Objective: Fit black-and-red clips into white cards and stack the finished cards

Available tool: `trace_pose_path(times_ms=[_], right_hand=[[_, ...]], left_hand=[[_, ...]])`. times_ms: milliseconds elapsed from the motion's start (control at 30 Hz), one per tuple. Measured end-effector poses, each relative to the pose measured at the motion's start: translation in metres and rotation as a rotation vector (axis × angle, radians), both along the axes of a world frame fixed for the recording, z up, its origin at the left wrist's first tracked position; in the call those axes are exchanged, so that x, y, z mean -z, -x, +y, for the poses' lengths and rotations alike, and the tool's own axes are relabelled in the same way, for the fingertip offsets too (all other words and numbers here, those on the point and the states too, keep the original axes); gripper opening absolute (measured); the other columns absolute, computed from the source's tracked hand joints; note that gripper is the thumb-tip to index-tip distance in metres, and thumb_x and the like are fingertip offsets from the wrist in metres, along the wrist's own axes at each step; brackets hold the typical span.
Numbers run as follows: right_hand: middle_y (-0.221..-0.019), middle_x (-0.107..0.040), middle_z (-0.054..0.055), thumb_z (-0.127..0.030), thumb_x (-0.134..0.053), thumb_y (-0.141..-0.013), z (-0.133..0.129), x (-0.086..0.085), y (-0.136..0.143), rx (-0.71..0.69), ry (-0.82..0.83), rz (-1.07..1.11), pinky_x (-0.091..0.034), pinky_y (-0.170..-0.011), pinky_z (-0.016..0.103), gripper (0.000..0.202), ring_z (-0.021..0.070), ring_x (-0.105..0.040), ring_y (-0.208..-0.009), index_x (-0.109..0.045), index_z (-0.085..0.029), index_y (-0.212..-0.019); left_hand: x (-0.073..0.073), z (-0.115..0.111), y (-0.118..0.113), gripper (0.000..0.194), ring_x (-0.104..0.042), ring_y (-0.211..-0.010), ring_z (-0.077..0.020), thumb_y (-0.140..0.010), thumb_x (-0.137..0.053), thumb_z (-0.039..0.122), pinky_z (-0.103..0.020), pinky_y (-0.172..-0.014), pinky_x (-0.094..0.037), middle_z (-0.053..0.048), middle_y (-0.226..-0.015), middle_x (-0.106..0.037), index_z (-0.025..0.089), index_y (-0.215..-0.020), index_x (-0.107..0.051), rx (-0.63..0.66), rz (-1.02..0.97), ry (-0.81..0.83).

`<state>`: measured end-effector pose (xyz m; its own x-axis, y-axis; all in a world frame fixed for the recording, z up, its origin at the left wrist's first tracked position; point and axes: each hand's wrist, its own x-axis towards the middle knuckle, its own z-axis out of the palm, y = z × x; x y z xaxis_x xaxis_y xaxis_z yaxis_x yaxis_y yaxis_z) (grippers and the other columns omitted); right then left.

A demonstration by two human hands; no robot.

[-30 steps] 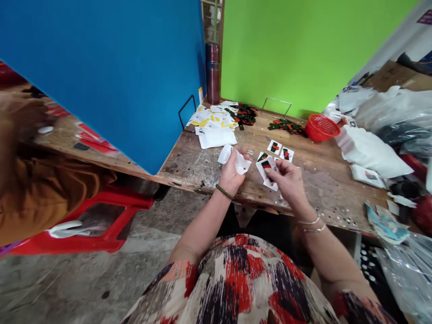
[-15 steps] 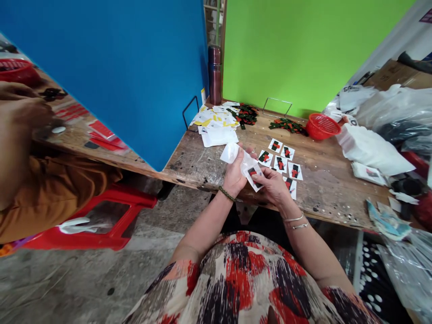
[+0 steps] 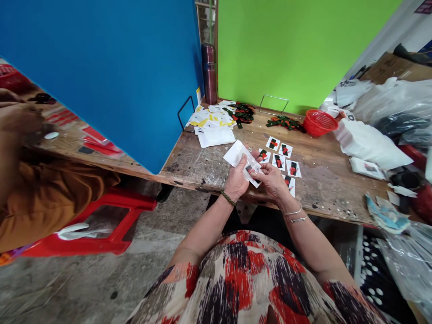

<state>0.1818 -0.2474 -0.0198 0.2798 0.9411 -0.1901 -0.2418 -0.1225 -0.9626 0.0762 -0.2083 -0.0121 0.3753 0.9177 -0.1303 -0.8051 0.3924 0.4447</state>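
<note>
My left hand is closed on a small clear-and-white plastic bag, its thumb lying along the bag. Inside or against the lower part of the bag is a white card with a dark and red piece; I cannot tell exactly how far in it sits. My right hand pinches the bag's lower right end with thumb and fingers, covering part of the card. Just beyond the right hand, several white cards bearing dark green and red pieces lie on the wooden table.
Behind the hands lie white-and-yellow cards, a stack of white bags and piles of green-red pieces. A red basket and white plastic bags stand right. A blue panel separates a co-worker's hand at left.
The bag's upper end has turned flatter and straighter in my left hand. My right fingers have shifted slightly over its lower end. The whole view has moved a little.
</note>
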Motion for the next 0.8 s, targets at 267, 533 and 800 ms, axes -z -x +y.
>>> trace_pose_path(times_ms=[267, 533, 800], right_hand=[[-0.076, -0.065, -0.005, -0.032, -0.092, -0.047, 0.0, 0.006, -0.006, 0.064, -0.076, -0.072, -0.053, -0.066, 0.028, 0.062, 0.0135, -0.063, -0.068, -0.053, -0.022, -0.094], [-0.071, -0.061, -0.007, -0.032, -0.087, -0.052, -0.004, -0.001, -0.018, -0.044, -0.087, -0.278, -0.048, -0.055, 0.026, 0.059, 0.013, -0.057, -0.059, -0.051, -0.025, -0.099], [-0.071, -0.065, -0.005, -0.04, -0.086, -0.057, -0.015, -0.007, -0.008, -0.003, -0.054, -0.253, -0.046, -0.045, 0.024, 0.054, 0.011, -0.054, -0.051, -0.052, -0.024, -0.096]], left_hand=[[0.014, -0.009, -0.008, 0.034, -0.07, -0.099, -0.019, -0.088, -0.064, 0.021, -0.035, -0.095, -0.051, -0.008, -0.103, -0.075, 0.018, -0.122, -0.065, -0.003, 0.0, -0.014], [0.018, -0.023, -0.011, 0.022, -0.068, -0.102, -0.0201, -0.081, -0.071, 0.021, -0.032, -0.097, -0.048, -0.007, -0.103, -0.075, 0.014, -0.101, -0.075, 0.009, 0.167, 0.021], [0.02, -0.012, -0.014, 0.015, -0.068, -0.089, -0.0139, -0.088, -0.061, 0.015, -0.028, -0.091, -0.05, -0.006, -0.094, -0.075, 0.012, -0.095, -0.074, -0.14, 0.132, 0.161]])
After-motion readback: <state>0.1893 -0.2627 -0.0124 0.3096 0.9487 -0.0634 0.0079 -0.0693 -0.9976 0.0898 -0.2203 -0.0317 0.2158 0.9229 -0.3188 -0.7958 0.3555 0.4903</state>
